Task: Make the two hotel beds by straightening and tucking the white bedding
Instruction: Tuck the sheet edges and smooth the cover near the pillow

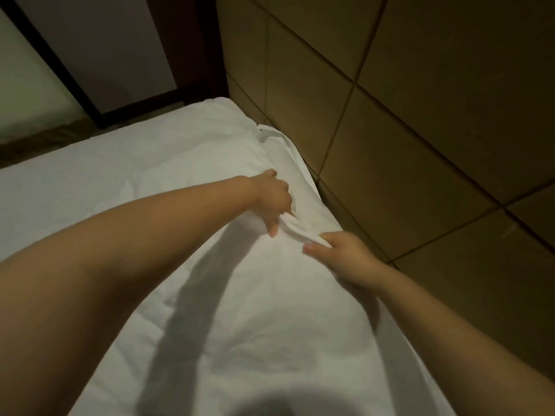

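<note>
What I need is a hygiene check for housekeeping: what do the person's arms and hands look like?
Nothing worn shows. The left arm and right arm are bare as far up as the frame reaches: no sleeves, watch or bracelet. The left hand and right hand have no gloves or visible rings.

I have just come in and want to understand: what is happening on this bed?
A person is straightening the white sheet. The left hand and the right hand both grip one bunched fold of it, near the edge beside the brown tiles. The rest of it lies fairly flat, with some wrinkles.
</note>
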`<control>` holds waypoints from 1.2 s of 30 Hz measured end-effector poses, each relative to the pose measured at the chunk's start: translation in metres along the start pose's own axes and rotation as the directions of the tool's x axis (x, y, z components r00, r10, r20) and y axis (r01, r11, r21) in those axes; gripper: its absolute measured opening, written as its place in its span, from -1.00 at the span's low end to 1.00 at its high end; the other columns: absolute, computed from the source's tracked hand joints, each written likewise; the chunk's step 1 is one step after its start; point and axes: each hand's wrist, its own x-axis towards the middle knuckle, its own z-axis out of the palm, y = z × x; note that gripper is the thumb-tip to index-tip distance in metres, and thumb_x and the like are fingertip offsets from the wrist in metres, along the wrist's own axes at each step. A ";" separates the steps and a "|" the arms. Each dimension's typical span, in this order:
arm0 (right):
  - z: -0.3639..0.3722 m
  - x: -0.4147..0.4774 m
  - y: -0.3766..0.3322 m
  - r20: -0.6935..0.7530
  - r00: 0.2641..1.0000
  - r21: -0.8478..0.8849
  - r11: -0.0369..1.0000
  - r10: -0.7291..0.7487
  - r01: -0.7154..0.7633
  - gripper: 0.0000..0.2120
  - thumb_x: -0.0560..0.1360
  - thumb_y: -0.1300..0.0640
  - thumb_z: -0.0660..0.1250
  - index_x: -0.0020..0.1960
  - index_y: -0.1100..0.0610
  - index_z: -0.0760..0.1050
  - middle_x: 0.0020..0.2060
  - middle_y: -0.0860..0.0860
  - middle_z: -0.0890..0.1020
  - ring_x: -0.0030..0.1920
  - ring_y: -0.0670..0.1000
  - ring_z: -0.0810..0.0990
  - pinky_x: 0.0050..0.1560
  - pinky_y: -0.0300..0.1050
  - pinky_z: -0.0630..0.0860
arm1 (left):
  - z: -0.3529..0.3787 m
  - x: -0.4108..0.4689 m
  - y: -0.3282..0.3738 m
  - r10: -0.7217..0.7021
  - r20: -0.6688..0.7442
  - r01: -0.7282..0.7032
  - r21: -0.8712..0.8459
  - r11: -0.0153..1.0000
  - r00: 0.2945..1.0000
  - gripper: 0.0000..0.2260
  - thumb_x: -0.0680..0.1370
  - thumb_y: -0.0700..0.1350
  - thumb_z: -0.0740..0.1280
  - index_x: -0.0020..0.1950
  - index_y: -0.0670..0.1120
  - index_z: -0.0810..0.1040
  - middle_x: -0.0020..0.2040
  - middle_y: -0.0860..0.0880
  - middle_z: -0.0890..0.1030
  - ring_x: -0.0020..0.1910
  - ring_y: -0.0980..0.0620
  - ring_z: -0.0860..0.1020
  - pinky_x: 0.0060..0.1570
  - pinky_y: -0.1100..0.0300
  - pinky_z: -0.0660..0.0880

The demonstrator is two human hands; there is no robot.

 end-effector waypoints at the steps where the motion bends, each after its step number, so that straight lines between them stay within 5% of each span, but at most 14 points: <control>1: -0.005 -0.003 0.005 0.001 1.000 -0.045 0.999 0.005 -0.005 -0.68 0.52 -0.02 0.35 -0.38 0.02 0.44 -0.47 -0.09 0.48 -0.42 -0.10 0.45 -0.38 -0.27 0.35 | -0.001 0.003 -0.009 0.002 0.000 -0.002 0.048 0.999 1.000 -0.49 0.45 0.28 0.32 0.29 0.01 0.49 0.22 0.03 0.51 0.28 -0.04 0.35 0.31 -0.07 0.16; 5: -0.022 0.014 0.012 0.060 0.994 -0.045 0.995 0.088 -0.086 -0.66 0.48 -0.09 0.37 -0.31 0.15 0.53 -0.41 -0.05 0.55 -0.33 -0.03 0.55 -0.22 -0.14 0.44 | -0.002 0.018 -0.042 -0.023 -0.018 0.022 -0.056 0.998 1.000 -0.50 0.45 0.20 0.37 0.31 0.00 0.48 0.29 0.02 0.42 0.30 -0.04 0.31 0.32 -0.02 0.19; 8: -0.010 0.055 -0.013 0.163 0.983 -0.021 0.997 0.081 -0.078 -0.71 0.50 -0.10 0.33 0.15 0.02 0.52 -0.01 -0.05 0.61 -0.02 -0.02 0.59 0.04 -0.06 0.54 | 0.002 0.028 -0.048 0.000 -0.010 -0.002 -0.160 0.987 1.000 -0.57 0.45 0.15 0.40 0.28 0.04 0.53 0.38 0.08 0.33 0.34 0.00 0.28 0.32 0.01 0.21; 10: 0.004 0.082 -0.031 0.170 0.984 0.001 0.998 0.062 -0.063 -0.51 0.49 -0.11 0.35 0.36 0.00 0.37 0.13 -0.02 0.53 0.06 -0.01 0.52 0.06 -0.09 0.48 | 0.004 0.035 -0.049 0.041 0.005 -0.040 -0.115 0.993 0.999 -0.59 0.46 0.14 0.39 0.28 0.11 0.52 0.47 0.10 0.25 0.43 0.00 0.19 0.34 -0.02 0.20; 12: 0.011 0.102 -0.043 0.131 0.991 -0.133 0.991 0.032 -0.014 -0.55 0.51 -0.09 0.34 0.32 0.06 0.41 0.03 0.00 0.53 0.00 0.00 0.48 -0.07 -0.19 0.39 | 0.005 0.041 -0.050 0.056 0.077 -0.053 -0.043 0.998 0.995 -0.54 0.46 0.15 0.38 0.34 0.09 0.48 0.52 0.10 0.17 0.50 -0.03 0.08 0.40 -0.08 0.15; 14: 0.005 0.111 -0.041 0.108 0.994 -0.215 0.975 -0.034 0.056 -0.81 0.54 0.00 0.30 0.09 0.06 0.49 -0.20 -0.06 0.51 -0.16 -0.03 0.47 -0.27 -0.26 0.32 | 0.004 0.051 -0.052 0.029 0.181 -0.027 -0.017 0.999 0.983 -0.40 0.44 0.22 0.38 0.42 0.03 0.39 0.53 0.09 0.18 0.53 -0.03 0.00 0.44 -0.12 0.04; 17: -0.008 0.109 -0.028 0.104 0.993 -0.118 0.991 -0.058 0.070 -0.97 0.55 0.09 0.28 -0.07 0.01 0.46 -0.32 -0.09 0.48 -0.31 -0.10 0.44 -0.36 -0.30 0.28 | -0.004 0.069 -0.055 -0.012 0.269 0.005 0.026 1.000 0.963 -0.22 0.35 0.37 0.35 0.47 0.03 0.30 0.50 0.02 0.25 0.52 -0.05 0.00 0.44 -0.23 -0.09; 19: -0.012 0.105 -0.023 0.088 0.994 -0.049 0.996 -0.069 0.074 -0.91 0.55 0.12 0.28 -0.12 -0.03 0.44 -0.32 -0.08 0.48 -0.32 -0.11 0.45 -0.37 -0.31 0.32 | -0.010 0.079 -0.062 -0.017 0.294 0.003 0.050 0.999 0.955 -0.15 0.28 0.45 0.32 0.46 0.05 0.32 0.46 0.01 0.32 0.49 -0.09 0.10 0.42 -0.26 -0.02; 23: -0.013 0.099 -0.022 0.084 0.994 -0.027 0.998 -0.063 0.065 -0.97 0.55 0.09 0.27 -0.01 0.01 0.47 -0.20 -0.07 0.56 -0.19 -0.07 0.54 -0.25 -0.26 0.42 | -0.003 0.078 -0.092 -0.089 0.302 0.070 0.073 0.995 0.949 -0.16 0.26 0.44 0.35 0.46 0.11 0.31 0.42 0.00 0.34 0.43 -0.13 0.23 0.36 -0.21 0.21; 26: -0.010 0.095 -0.019 0.095 0.994 -0.036 0.998 -0.054 0.057 -0.84 0.56 0.06 0.26 0.12 0.03 0.47 -0.06 -0.06 0.59 -0.05 -0.04 0.57 -0.12 -0.20 0.46 | 0.013 0.062 -0.129 -0.208 0.220 0.200 0.058 0.978 0.953 -0.25 0.35 0.38 0.35 0.47 0.17 0.25 0.51 0.00 0.19 0.49 -0.15 0.09 0.38 -0.26 0.14; 29: -0.009 0.093 -0.018 0.081 0.994 -0.046 0.996 -0.067 0.071 -0.87 0.56 0.04 0.24 0.10 0.00 0.45 -0.10 -0.12 0.56 -0.10 -0.10 0.55 -0.22 -0.28 0.40 | 0.021 0.051 -0.158 -0.336 0.143 0.340 -0.002 0.941 0.931 -0.30 0.36 0.31 0.40 0.45 0.22 0.27 0.52 0.03 0.13 0.52 -0.13 -0.03 0.41 -0.29 0.04; 36: -0.008 0.093 -0.008 0.165 0.984 -0.065 0.995 -0.062 0.073 -0.81 0.59 -0.03 0.20 0.19 -0.11 0.38 0.03 -0.20 0.56 -0.01 -0.19 0.54 -0.05 -0.34 0.48 | 0.019 0.043 -0.192 -0.495 0.080 0.501 -0.114 0.858 0.865 -0.45 0.41 0.10 0.48 0.37 0.19 0.41 0.52 -0.05 0.10 0.47 -0.15 0.12 0.35 -0.07 0.25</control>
